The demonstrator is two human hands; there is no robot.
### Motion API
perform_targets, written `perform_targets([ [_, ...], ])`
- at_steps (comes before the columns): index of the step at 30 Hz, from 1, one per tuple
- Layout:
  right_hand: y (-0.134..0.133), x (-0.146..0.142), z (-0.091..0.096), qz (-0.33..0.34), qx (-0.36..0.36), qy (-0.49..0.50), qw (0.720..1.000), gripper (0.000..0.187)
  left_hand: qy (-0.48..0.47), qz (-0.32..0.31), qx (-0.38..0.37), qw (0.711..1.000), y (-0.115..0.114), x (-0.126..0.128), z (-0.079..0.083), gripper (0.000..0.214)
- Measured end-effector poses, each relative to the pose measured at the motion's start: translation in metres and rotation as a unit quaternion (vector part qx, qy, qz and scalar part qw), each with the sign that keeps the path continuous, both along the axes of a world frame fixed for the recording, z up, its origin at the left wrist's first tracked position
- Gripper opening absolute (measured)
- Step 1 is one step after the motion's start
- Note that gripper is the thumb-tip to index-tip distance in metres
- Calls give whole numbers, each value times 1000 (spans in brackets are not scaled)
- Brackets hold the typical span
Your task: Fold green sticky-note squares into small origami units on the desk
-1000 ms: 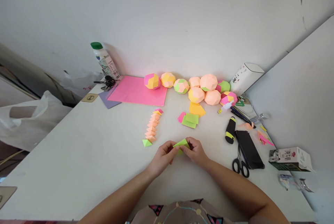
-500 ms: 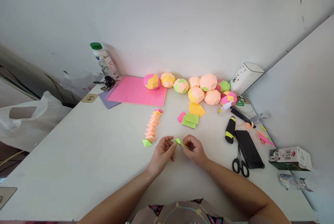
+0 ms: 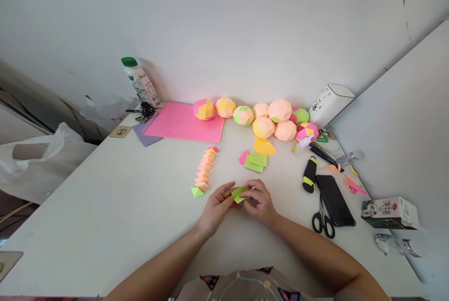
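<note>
A small folded green paper piece [image 3: 239, 194] is pinched between both hands just above the white table [image 3: 115, 207]. My left hand [image 3: 218, 208] grips its left side with curled fingers. My right hand [image 3: 258, 201] presses on its right side, fingers folded over it. To the left of the hands lies a row of folded orange paper units [image 3: 206, 168] ending in a green one [image 3: 197, 192]. Beyond the hands sit loose green, pink and orange paper squares [image 3: 257, 157].
Several paper polyhedron balls [image 3: 264, 118] line the wall beside a pink sheet [image 3: 185, 122], a bottle [image 3: 141, 82] and keys [image 3: 143, 111]. At right lie a black-yellow marker [image 3: 309, 175], a phone [image 3: 335, 200], scissors [image 3: 323, 220], pens [image 3: 321, 154] and a small carton [image 3: 391, 214]. A plastic bag [image 3: 35, 158] hangs at left.
The hands had drawn slightly apart with the green piece held up between the fingertips; now they have closed together again and press the piece flatter, lower toward the table.
</note>
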State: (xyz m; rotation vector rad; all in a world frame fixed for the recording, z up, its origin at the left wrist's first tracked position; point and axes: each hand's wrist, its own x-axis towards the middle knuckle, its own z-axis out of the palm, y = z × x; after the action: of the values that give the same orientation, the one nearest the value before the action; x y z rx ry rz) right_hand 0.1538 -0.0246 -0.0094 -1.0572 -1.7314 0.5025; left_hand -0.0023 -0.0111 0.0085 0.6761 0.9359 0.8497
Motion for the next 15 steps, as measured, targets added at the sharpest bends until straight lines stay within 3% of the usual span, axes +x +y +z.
perform_targets([
  [5,1,0,4,8,26,-35,999,27,18,23,-8,1000,2,-1,2,48],
  [15,3,1,-3,34,38,-46,998,39,4,10,42,999,0,-2,-7,47],
])
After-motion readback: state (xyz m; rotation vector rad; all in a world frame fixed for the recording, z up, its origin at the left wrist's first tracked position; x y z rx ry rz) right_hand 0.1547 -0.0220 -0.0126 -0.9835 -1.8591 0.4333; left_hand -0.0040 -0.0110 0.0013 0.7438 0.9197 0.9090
